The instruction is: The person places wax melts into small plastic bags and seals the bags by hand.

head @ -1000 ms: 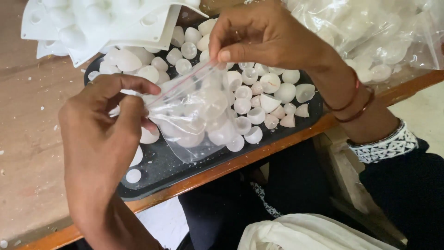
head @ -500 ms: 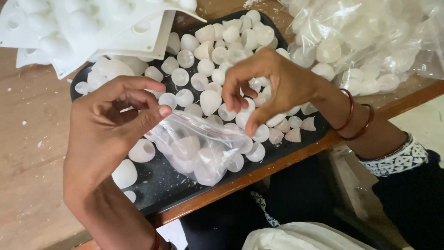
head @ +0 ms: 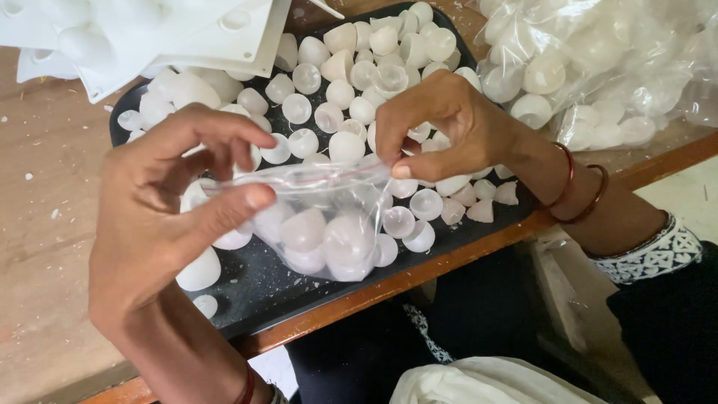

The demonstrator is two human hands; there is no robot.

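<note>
A small clear plastic zip bag (head: 321, 224) with several white dome-shaped caps inside hangs between both hands over a black tray (head: 254, 284). My left hand (head: 164, 217) pinches the bag's left top corner between thumb and fingers. My right hand (head: 449, 127) pinches the right end of the bag's top strip. The strip is stretched level between the two hands. Loose white caps (head: 351, 82) cover much of the tray beneath and behind the bag.
White moulded plastic sheets (head: 142, 37) lie at the back left, overlapping the tray. A large clear bag of white caps (head: 598, 67) sits at the right on the wooden table (head: 45, 164). The table's front edge runs just below the tray.
The right hand has come down from above the bag to grip its top strip at the right end. The bag's mouth is now pulled flat between both hands.
</note>
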